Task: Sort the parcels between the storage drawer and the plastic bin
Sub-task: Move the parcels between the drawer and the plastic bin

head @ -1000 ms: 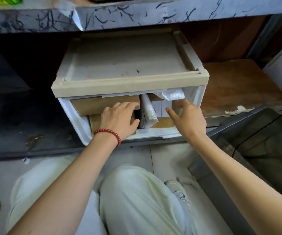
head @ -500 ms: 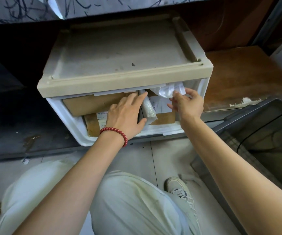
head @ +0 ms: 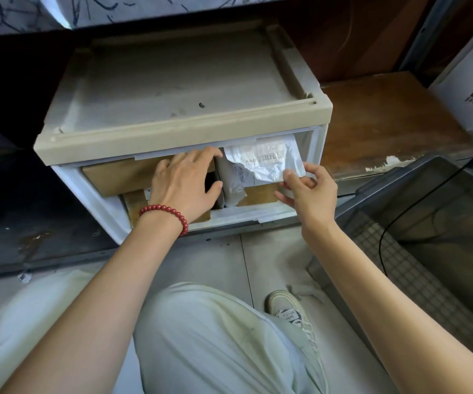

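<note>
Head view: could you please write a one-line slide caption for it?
Right hand pinches a white parcel in the open storage drawer; left hand rests on the cardboard boxes beside it.

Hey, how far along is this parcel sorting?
Barely begun. Done: no parcel shows in what's visible of the plastic bin. In hand: the right hand pinches a white mailer at the drawer mouth; the left hand rests on a brown box. Left: the boxes and a wrapped parcel inside.
</note>
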A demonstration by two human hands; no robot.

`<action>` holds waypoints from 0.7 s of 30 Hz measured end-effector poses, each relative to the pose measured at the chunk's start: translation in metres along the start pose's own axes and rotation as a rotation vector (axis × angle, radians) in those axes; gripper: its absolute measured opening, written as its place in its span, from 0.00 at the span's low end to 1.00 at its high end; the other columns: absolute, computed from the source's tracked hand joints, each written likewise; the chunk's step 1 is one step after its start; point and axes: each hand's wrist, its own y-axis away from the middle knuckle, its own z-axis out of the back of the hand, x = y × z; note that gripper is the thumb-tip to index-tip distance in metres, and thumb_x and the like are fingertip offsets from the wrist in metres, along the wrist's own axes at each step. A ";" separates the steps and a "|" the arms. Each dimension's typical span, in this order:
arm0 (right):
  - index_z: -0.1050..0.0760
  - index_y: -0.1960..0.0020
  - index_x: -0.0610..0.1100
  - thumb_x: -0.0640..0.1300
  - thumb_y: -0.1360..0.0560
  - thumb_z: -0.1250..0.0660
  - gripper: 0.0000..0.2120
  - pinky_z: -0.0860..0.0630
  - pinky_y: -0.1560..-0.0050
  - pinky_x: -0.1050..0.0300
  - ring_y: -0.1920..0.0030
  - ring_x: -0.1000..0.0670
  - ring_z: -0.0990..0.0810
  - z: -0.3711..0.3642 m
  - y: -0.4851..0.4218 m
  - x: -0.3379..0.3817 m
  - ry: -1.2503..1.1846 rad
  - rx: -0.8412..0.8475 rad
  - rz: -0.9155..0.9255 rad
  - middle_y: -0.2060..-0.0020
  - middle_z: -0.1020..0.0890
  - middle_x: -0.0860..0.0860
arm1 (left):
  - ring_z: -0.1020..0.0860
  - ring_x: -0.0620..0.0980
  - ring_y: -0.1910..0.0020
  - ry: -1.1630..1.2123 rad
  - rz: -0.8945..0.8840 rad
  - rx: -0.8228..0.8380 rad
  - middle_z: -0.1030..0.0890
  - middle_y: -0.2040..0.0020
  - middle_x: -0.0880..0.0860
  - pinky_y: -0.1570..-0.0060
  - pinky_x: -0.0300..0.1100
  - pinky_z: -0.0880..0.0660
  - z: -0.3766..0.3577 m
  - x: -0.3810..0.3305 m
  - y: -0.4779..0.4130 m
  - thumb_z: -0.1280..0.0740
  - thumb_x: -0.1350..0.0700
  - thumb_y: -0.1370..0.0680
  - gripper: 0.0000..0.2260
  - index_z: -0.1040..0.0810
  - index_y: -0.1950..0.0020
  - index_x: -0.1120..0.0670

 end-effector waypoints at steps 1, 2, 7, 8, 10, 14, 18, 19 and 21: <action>0.28 0.40 0.42 0.38 0.24 0.32 0.13 0.18 0.60 0.56 0.57 0.48 0.15 0.002 0.003 -0.001 -0.001 0.003 0.002 0.64 0.21 0.46 | 0.27 0.52 0.39 0.000 0.002 -0.002 0.24 0.39 0.48 0.40 0.51 0.32 0.000 0.000 0.000 0.37 0.46 0.23 0.20 0.35 0.31 0.45; 0.28 0.41 0.42 0.38 0.24 0.32 0.13 0.18 0.59 0.56 0.57 0.50 0.16 0.004 0.006 -0.001 -0.001 0.007 0.001 0.65 0.21 0.47 | 0.27 0.52 0.39 0.000 0.003 -0.004 0.24 0.40 0.48 0.40 0.51 0.33 0.000 -0.001 0.000 0.37 0.46 0.23 0.20 0.35 0.32 0.45; 0.28 0.42 0.44 0.39 0.25 0.30 0.14 0.17 0.58 0.57 0.57 0.50 0.17 -0.002 0.004 0.006 -0.055 0.018 -0.048 0.57 0.18 0.48 | 0.28 0.52 0.37 -0.015 -0.004 -0.036 0.25 0.37 0.48 0.37 0.51 0.35 -0.002 -0.001 0.005 0.36 0.46 0.23 0.22 0.36 0.30 0.45; 0.28 0.42 0.44 0.39 0.25 0.30 0.14 0.18 0.59 0.57 0.57 0.50 0.16 -0.003 0.003 0.007 -0.057 0.025 -0.042 0.56 0.18 0.47 | 0.29 0.52 0.36 -0.023 -0.004 -0.050 0.26 0.36 0.48 0.37 0.52 0.35 -0.002 -0.001 0.007 0.36 0.46 0.23 0.23 0.37 0.29 0.45; 0.28 0.42 0.44 0.39 0.25 0.30 0.14 0.18 0.59 0.58 0.60 0.51 0.15 -0.002 0.004 0.007 -0.041 0.032 -0.013 0.54 0.17 0.46 | 0.30 0.52 0.35 -0.033 -0.002 -0.064 0.26 0.34 0.48 0.36 0.52 0.36 -0.002 0.000 0.009 0.36 0.45 0.23 0.24 0.37 0.28 0.45; 0.28 0.43 0.45 0.38 0.25 0.31 0.12 0.18 0.59 0.58 0.56 0.50 0.15 0.008 0.015 0.003 -0.007 0.019 0.023 0.53 0.18 0.46 | 0.31 0.51 0.34 -0.036 0.000 -0.057 0.27 0.33 0.47 0.36 0.52 0.36 -0.002 0.001 0.010 0.36 0.44 0.24 0.26 0.39 0.27 0.44; 0.28 0.42 0.45 0.38 0.24 0.31 0.13 0.19 0.61 0.60 0.53 0.49 0.16 0.030 0.031 -0.010 0.037 -0.025 0.003 0.51 0.19 0.47 | 0.32 0.51 0.33 -0.049 0.009 -0.034 0.29 0.32 0.48 0.36 0.52 0.35 -0.003 0.000 0.010 0.36 0.42 0.24 0.29 0.41 0.26 0.44; 0.28 0.41 0.45 0.38 0.24 0.31 0.13 0.19 0.61 0.60 0.54 0.49 0.16 0.036 0.036 -0.013 0.038 -0.034 -0.009 0.51 0.19 0.47 | 0.32 0.52 0.33 -0.043 0.017 -0.032 0.29 0.32 0.48 0.36 0.52 0.35 -0.004 -0.001 0.012 0.36 0.42 0.24 0.29 0.41 0.26 0.44; 0.28 0.41 0.44 0.38 0.24 0.31 0.13 0.18 0.60 0.59 0.56 0.51 0.15 0.044 0.045 -0.018 0.020 -0.040 -0.021 0.53 0.19 0.49 | 0.31 0.53 0.33 -0.017 0.046 -0.030 0.29 0.32 0.50 0.38 0.51 0.34 -0.006 -0.004 0.016 0.36 0.43 0.24 0.28 0.40 0.26 0.46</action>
